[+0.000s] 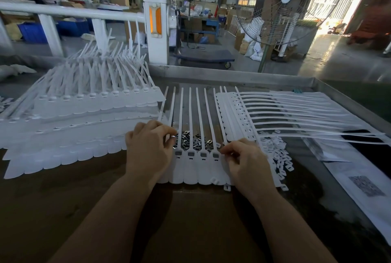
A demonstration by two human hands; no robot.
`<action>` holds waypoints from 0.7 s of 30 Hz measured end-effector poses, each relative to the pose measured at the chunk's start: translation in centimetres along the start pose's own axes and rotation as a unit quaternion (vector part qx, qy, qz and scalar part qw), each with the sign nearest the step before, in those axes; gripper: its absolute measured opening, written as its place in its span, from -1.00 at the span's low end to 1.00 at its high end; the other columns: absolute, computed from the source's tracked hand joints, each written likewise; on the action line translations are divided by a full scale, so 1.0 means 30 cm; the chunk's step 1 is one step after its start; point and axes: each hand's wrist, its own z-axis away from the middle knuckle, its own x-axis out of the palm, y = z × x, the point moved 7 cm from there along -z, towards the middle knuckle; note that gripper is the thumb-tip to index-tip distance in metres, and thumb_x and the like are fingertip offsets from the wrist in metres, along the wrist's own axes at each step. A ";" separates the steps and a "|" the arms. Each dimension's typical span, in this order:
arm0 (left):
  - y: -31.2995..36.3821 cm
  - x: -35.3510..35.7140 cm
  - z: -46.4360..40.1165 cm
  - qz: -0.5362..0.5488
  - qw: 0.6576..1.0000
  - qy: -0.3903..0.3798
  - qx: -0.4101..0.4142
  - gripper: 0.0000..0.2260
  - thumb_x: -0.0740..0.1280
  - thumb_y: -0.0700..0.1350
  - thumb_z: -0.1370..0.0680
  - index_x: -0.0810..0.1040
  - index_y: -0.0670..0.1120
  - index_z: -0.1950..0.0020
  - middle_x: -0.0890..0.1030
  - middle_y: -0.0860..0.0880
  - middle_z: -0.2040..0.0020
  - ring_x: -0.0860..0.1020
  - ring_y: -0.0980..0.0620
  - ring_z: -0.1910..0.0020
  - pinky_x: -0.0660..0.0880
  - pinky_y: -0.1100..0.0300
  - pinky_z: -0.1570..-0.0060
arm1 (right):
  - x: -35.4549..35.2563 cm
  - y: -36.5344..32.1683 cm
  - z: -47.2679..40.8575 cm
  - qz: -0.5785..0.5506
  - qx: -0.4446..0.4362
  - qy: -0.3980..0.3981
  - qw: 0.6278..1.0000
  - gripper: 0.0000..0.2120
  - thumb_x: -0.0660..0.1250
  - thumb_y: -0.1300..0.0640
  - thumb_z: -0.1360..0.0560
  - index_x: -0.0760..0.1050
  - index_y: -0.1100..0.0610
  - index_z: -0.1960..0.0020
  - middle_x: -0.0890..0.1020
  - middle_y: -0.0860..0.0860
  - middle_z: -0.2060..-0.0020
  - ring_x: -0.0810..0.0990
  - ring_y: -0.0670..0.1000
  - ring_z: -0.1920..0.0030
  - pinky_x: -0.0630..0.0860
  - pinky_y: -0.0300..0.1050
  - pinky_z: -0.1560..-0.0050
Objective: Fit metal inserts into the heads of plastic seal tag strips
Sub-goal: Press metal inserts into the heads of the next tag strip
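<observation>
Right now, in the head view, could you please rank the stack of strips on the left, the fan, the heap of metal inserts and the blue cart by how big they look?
1. Stack of strips, nearer the camera, which flatters it.
2. Fan, cut off at the top.
3. Blue cart, far back, so its true size is unsure.
4. Heap of metal inserts, partly hidden under strips.
</observation>
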 end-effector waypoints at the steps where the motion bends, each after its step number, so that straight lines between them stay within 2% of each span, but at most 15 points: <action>1: 0.012 0.006 -0.006 -0.001 1.000 -0.010 0.009 -0.84 0.36 -0.09 -0.51 0.62 0.04 -0.06 0.56 0.06 -0.02 0.38 0.02 -0.09 0.07 0.19 0.01 | 0.002 -0.001 -0.001 0.000 0.000 -0.002 1.000 -0.88 0.32 0.28 -0.47 0.61 0.14 0.07 0.59 -0.02 0.13 0.50 -0.05 0.06 0.48 -0.03 -0.09; 5: 0.047 0.054 -0.034 -0.019 0.996 -0.082 0.020 -0.79 0.32 -0.04 -0.53 0.58 0.10 -0.16 0.55 0.08 -0.09 0.38 0.04 -0.11 0.17 0.08 -0.11 | 0.004 -0.002 0.001 0.000 -0.001 -0.003 1.000 -0.88 0.32 0.27 -0.48 0.61 0.14 0.07 0.58 -0.03 0.14 0.49 -0.07 0.07 0.47 -0.05 -0.08; 10: 0.050 0.105 -0.071 -0.066 0.988 -0.140 -0.008 -0.79 0.26 -0.04 -0.57 0.58 0.14 -0.15 0.52 0.04 -0.11 0.41 0.01 -0.14 0.21 0.01 -0.17 | 0.009 0.000 -0.002 0.001 0.003 -0.006 1.000 -0.88 0.32 0.27 -0.48 0.61 0.12 0.07 0.56 -0.06 0.14 0.48 -0.08 0.07 0.46 -0.08 -0.08; 15: 0.061 0.120 -0.072 -0.081 0.986 -0.144 -0.016 -0.83 0.28 -0.03 -0.53 0.62 0.14 -0.06 0.50 0.03 -0.02 0.42 0.01 -0.07 0.20 0.02 -0.11 | 0.007 0.002 -0.002 0.005 0.002 -0.003 1.000 -0.89 0.32 0.26 -0.48 0.61 0.12 0.08 0.53 -0.09 0.17 0.46 -0.10 0.08 0.45 -0.10 -0.08; 21: 0.054 0.120 -0.056 -0.067 0.990 -0.124 -0.018 -0.83 0.30 -0.01 -0.53 0.61 0.16 -0.07 0.50 0.03 -0.04 0.41 0.03 -0.08 0.21 0.02 -0.15 | 0.010 0.004 -0.002 0.013 0.004 -0.013 1.000 -0.88 0.30 0.23 -0.50 0.60 0.10 0.06 0.50 -0.12 0.16 0.43 -0.13 0.07 0.41 -0.20 -0.10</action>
